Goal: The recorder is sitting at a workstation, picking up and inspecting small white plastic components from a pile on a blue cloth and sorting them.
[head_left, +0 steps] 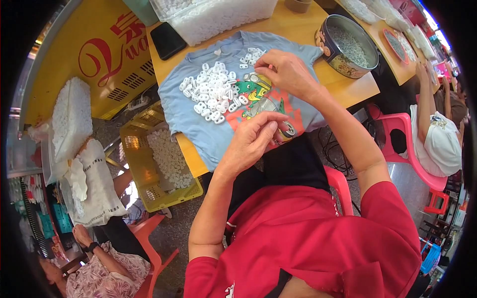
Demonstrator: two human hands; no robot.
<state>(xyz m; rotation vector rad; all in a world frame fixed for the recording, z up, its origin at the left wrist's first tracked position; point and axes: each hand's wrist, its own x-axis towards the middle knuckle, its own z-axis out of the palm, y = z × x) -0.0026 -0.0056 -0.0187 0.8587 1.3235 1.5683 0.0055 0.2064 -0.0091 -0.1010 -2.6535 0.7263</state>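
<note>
white pcs [211,94] heaped on shirt [196,141], prob. so cloth stops sliding & keeps them in reach. r hand [290,74] beside small batch [248,59], fingers bent in; can't make out if gripping any. l hand [248,141] over shirt print, thumb nr index; grip unclear too. shirt reaches near edge of table [360,91]. tin [343,67] hems r, tub [228,22] back; free cloth front-l of heap.

This is looking like a small workshop. People [435,141] are sitting at tables [361,91], and lots of little white pieces [211,89] are lying in a pile, a clear tub [226,22] and a yellow crate [172,198]. Shiny bits [350,47] are filling a round tin [332,55].
</note>
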